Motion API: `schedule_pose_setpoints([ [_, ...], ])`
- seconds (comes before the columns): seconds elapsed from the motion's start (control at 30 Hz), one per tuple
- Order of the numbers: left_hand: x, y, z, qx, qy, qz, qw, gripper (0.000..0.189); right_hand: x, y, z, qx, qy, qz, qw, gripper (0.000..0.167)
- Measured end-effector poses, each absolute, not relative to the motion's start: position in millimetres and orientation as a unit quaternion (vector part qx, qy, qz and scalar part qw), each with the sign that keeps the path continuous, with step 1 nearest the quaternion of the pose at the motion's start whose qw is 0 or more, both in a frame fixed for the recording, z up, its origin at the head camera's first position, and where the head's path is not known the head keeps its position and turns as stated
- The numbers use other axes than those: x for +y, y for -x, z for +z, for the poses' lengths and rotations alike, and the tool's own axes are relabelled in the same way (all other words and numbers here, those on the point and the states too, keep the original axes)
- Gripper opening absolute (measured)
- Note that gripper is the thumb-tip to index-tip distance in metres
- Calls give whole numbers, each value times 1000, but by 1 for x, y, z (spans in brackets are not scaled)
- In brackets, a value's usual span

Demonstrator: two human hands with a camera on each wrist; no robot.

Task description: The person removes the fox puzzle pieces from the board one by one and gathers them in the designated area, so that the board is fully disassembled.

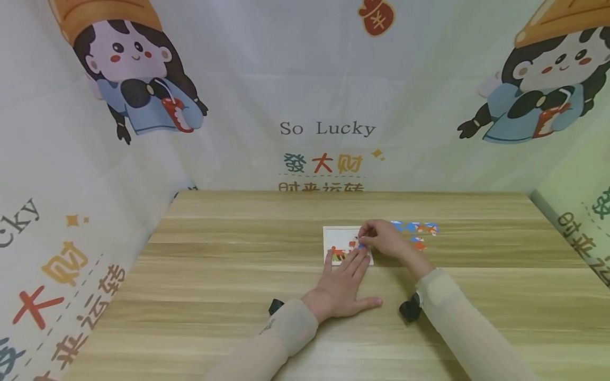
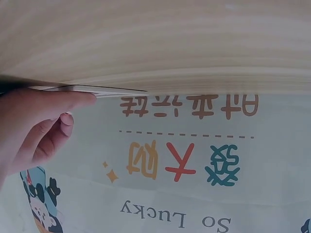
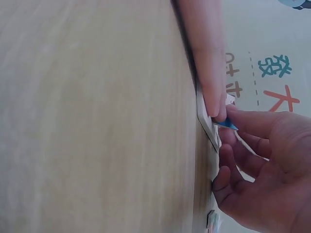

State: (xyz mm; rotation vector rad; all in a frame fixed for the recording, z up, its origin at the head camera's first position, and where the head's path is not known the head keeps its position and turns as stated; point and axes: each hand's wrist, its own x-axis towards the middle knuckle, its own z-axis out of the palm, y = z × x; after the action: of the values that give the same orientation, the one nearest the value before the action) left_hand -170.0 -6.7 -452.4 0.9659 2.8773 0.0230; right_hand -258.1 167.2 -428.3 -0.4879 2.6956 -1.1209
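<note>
A white puzzle board point(image 1: 339, 234) lies on the wooden table, with colourful orange and green puzzle pieces point(image 1: 337, 253) along its lower part. My left hand point(image 1: 340, 288) rests on it, fingers spread, their tips on the near and right part. At the board's right side my right hand point(image 1: 387, 239) pinches a small blue puzzle piece point(image 3: 228, 124) between thumb and fingers, close beside the left fingertips. The fingers cover part of the board's right half. From the left wrist view the board point(image 2: 109, 91) appears edge-on, with the left hand against it.
Right of the board lie several loose blue and orange puzzle pieces point(image 1: 425, 228), with another small group point(image 1: 418, 244) nearer. Black wrist cameras point(image 1: 410, 310) sit under the sleeves. A printed cloth point(image 1: 324, 79) hangs behind the table point(image 1: 238, 248).
</note>
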Motion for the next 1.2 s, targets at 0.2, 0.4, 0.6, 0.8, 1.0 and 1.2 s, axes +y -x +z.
schedule_pose_setpoints([
  [0.2, -3, 173, -450, 946, -319, 9, 62, 94, 172, 259, -427, 894, 154, -413, 78, 11],
  [0.4, -3, 171, -448, 945, -322, 8, 56, 93, 184, 256, -422, 885, 114, -450, 34, 16],
  [0.6, -5, 168, -452, 946, -318, 12, 57, 94, 214, 249, -417, 864, 89, -494, 31, 22],
  [0.8, -5, 168, -453, 949, -313, 8, 47, 94, 252, 240, -412, 851, 85, -518, 18, 26],
  [1.0, -5, 169, -452, 947, -317, 15, 49, 92, 283, 233, -414, 858, 64, -509, 9, 28],
  [1.2, -6, 170, -452, 946, -320, 5, 46, 92, 302, 230, -418, 875, 34, -483, 16, 30],
])
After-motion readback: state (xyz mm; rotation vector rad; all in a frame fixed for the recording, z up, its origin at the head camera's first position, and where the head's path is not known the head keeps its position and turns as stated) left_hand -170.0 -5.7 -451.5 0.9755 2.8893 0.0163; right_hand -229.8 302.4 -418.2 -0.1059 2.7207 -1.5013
